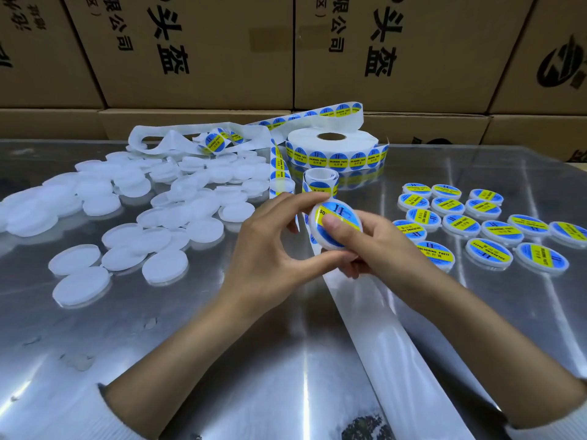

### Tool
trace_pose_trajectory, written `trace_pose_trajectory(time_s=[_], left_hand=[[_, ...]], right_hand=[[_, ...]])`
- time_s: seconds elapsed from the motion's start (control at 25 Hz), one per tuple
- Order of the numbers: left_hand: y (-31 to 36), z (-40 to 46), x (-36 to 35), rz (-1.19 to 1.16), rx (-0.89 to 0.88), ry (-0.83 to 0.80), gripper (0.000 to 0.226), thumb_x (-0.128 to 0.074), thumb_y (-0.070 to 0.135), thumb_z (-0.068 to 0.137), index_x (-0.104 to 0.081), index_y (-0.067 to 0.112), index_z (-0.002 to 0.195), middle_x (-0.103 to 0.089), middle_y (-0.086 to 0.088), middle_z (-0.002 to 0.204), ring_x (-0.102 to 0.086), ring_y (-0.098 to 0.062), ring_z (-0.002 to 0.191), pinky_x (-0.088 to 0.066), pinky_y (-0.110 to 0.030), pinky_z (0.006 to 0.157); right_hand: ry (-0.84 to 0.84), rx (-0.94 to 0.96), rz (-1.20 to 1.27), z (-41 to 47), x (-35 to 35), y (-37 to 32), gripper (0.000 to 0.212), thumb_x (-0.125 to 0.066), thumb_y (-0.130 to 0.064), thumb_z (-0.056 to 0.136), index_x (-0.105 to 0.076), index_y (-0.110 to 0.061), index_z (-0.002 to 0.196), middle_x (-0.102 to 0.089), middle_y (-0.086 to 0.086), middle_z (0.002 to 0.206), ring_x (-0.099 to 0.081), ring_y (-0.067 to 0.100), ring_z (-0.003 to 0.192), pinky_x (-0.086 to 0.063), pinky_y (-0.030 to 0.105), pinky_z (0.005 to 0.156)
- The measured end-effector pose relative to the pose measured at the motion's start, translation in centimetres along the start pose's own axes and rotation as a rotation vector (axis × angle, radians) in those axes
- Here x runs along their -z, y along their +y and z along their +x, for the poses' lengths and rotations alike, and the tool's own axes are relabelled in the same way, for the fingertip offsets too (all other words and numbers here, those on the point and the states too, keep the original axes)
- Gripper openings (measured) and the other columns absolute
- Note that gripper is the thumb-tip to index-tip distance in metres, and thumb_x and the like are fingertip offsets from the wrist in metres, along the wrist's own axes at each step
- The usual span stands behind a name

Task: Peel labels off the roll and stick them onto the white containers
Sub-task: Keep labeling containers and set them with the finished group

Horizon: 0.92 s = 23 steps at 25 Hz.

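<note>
Both my hands hold one round white container [317, 228] above the middle of the table. A blue and yellow label [341, 211] lies on its top. My left hand [273, 249] pinches its rim between thumb and fingers. My right hand [365, 239] grips it from the right, thumb pressing on the label. The label roll [333, 150] stands behind, with its strip [279, 169] trailing down toward my hands. Several plain white containers [165, 211] are heaped on the left. Several labelled containers [476, 223] lie in rows on the right.
Empty backing paper [178, 138] is bunched at the back left of the shiny metal table [222, 360]. Stacked cardboard boxes [197, 52] form a wall behind the table. A pale strip [397, 344] runs diagonally under my right forearm.
</note>
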<state>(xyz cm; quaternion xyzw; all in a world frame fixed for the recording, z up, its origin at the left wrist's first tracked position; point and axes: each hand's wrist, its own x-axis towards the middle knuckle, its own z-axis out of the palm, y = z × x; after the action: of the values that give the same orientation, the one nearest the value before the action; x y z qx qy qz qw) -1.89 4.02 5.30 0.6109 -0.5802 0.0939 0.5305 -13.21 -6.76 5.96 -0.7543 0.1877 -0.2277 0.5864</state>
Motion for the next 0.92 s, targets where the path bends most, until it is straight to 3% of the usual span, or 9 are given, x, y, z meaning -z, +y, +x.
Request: trace_pose_trajectory(time_s=[0.08, 0.28, 0.4, 0.52, 0.6, 0.68, 0.8, 0.92], left_hand=[[0.1, -0.1, -0.2, -0.017, 0.002, 0.016, 0.058, -0.082, 0.04, 0.061, -0.064, 0.019, 0.113, -0.064, 0.012, 0.096, -0.05, -0.004, 0.076, -0.036, -0.01, 0.075], [0.2, -0.4, -0.7, -0.074, 0.046, 0.019, 0.057, -0.081, 0.04, 0.063, -0.064, 0.018, 0.113, -0.066, 0.014, 0.1, -0.058, -0.001, 0.089, -0.04, -0.011, 0.078], [-0.1, -0.5, -0.7, 0.022, 0.045, -0.051, 0.059, -0.075, 0.044, 0.069, -0.061, 0.017, 0.12, -0.064, 0.009, 0.116, -0.058, -0.003, 0.106, -0.043, -0.02, 0.093], [-0.3, -0.5, -0.9, 0.213, -0.041, -0.262, 0.067, -0.055, 0.045, 0.084, -0.04, 0.014, 0.141, -0.03, 0.004, 0.151, -0.026, -0.003, 0.139, -0.021, -0.022, 0.115], [-0.4, -0.5, -1.0, 0.283, -0.071, -0.365, 0.066, -0.04, 0.045, 0.09, -0.025, 0.015, 0.146, -0.011, 0.008, 0.154, -0.006, -0.002, 0.143, -0.009, -0.024, 0.118], [-0.5, -0.6, -1.0, 0.261, -0.073, -0.398, 0.059, -0.035, 0.04, 0.094, -0.026, 0.015, 0.146, -0.016, 0.006, 0.155, -0.01, -0.004, 0.144, -0.012, -0.026, 0.118], [-0.3, -0.7, -1.0, 0.169, -0.077, -0.334, 0.046, -0.042, 0.025, 0.096, -0.042, 0.012, 0.14, -0.039, 0.0, 0.148, -0.034, -0.009, 0.138, -0.03, -0.028, 0.112], [-0.3, -0.8, -1.2, 0.13, -0.107, -0.226, 0.038, -0.05, 0.015, 0.093, -0.055, 0.008, 0.13, -0.056, -0.003, 0.133, -0.051, -0.013, 0.126, -0.042, -0.031, 0.105]], right_hand=[[-0.026, 0.019, 0.081, -0.2, -0.5, 0.0, 0.034, -0.062, -0.053, 0.075, -0.059, -0.025, 0.057, -0.048, 0.001, 0.047, -0.045, 0.013, 0.044, -0.037, 0.022, 0.048], [0.079, -0.027, 0.146, 0.1, -0.7, -0.2, 0.053, -0.042, -0.049, 0.093, -0.064, -0.021, 0.054, -0.051, 0.007, 0.044, -0.05, 0.018, 0.037, -0.04, 0.025, 0.044], [0.136, -0.122, 0.181, 0.2, -0.8, 0.1, 0.063, -0.036, -0.052, 0.095, -0.067, -0.018, 0.053, -0.052, 0.007, 0.042, -0.05, 0.019, 0.035, -0.042, 0.022, 0.04], [0.161, -0.161, 0.179, 0.3, -0.9, 0.4, 0.066, -0.034, -0.052, 0.097, -0.066, -0.018, 0.049, -0.053, 0.008, 0.041, -0.051, 0.019, 0.035, -0.044, 0.022, 0.04], [0.186, -0.169, 0.171, 0.5, -0.9, 0.4, 0.07, -0.032, -0.049, 0.098, -0.066, -0.017, 0.047, -0.054, 0.008, 0.042, -0.052, 0.019, 0.036, -0.045, 0.023, 0.043], [0.206, -0.171, 0.19, 0.6, -1.0, 0.5, 0.068, -0.031, -0.044, 0.099, -0.067, -0.019, 0.047, -0.055, 0.007, 0.043, -0.052, 0.018, 0.037, -0.046, 0.024, 0.045], [0.211, -0.164, 0.234, 0.7, -1.2, 0.5, 0.062, -0.032, -0.037, 0.099, -0.065, -0.022, 0.048, -0.055, 0.003, 0.045, -0.052, 0.015, 0.039, -0.046, 0.022, 0.046], [0.211, -0.171, 0.247, 0.5, -1.2, 0.7, 0.047, -0.032, -0.036, 0.099, -0.063, -0.013, 0.071, -0.055, 0.001, 0.047, -0.051, 0.014, 0.039, -0.045, 0.021, 0.047]])
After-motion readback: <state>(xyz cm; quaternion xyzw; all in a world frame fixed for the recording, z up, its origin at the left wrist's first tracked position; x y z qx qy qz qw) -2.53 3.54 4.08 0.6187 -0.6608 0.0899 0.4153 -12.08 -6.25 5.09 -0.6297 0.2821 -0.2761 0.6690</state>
